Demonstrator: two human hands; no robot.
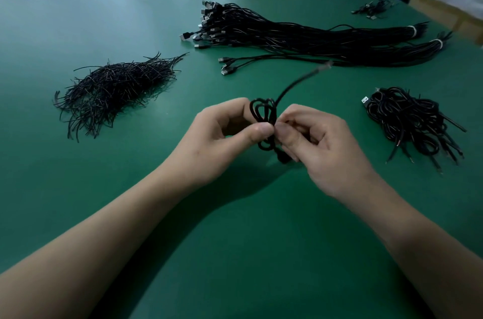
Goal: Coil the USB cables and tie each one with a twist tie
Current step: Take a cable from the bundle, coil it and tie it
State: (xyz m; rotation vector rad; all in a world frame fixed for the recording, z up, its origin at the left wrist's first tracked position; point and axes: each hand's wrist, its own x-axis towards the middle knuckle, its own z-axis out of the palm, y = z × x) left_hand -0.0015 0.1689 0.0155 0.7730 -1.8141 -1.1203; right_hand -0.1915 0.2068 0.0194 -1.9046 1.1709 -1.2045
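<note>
Both hands hold one coiled black USB cable (264, 112) above the middle of the green table (78, 18). My left hand (224, 141) pinches the coil's waist between thumb and fingers. My right hand (313, 146) pinches it from the other side, thumb tip almost against the left thumb. Loops stick out above and below the fingers, and one blurred cable end (303, 80) swings up to the right. Whether a twist tie is on the coil is hidden by the fingers.
A heap of black twist ties (115, 88) lies at the left. Long bundles of uncoiled USB cables (300, 36) stretch across the back. A pile of coiled cables (413, 120) sits at the right, and a small cluster of cables (371, 9) at the far right corner.
</note>
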